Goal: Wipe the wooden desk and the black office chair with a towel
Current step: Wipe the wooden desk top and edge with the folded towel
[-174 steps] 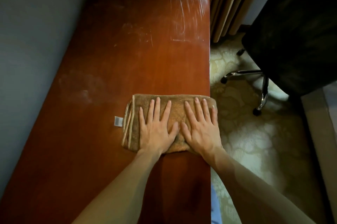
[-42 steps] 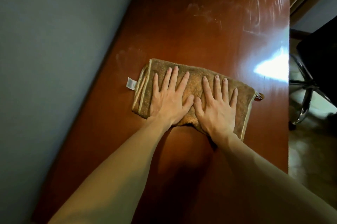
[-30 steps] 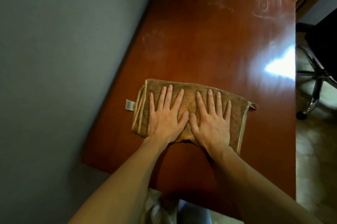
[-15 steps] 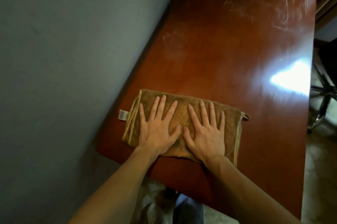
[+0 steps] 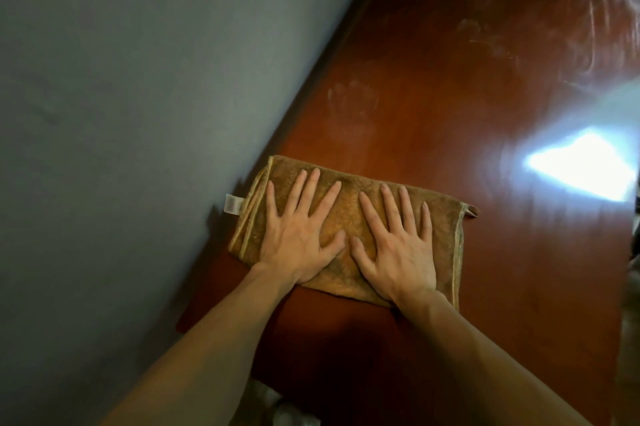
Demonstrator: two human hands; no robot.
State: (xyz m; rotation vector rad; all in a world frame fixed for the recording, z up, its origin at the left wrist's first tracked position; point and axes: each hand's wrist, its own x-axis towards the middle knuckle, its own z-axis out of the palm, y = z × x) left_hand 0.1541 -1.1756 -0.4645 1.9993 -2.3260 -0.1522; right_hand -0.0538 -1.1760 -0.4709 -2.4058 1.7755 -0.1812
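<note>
A folded tan towel (image 5: 346,207) lies flat on the reddish-brown wooden desk (image 5: 450,96), near its near-left corner. Its left edge and white label (image 5: 232,204) reach the wall. My left hand (image 5: 299,245) presses palm-down on the towel's left half with its fingers spread. My right hand (image 5: 394,252) presses the same way on the right half, thumbs almost touching. Neither hand grips the cloth. The black office chair cannot be made out; only a blurred dark strip shows at the right edge.
A grey wall (image 5: 138,114) runs along the desk's left side. A bright light reflection (image 5: 581,169) sits on the desk to the right. Pale dusty streaks (image 5: 595,10) mark the far end. The desk's near edge (image 5: 242,356) is just below my forearms.
Both hands have slid the towel along the desk toward me and to the left, so it now lies against the wall near the desk's near corner. The chair has left the view.
</note>
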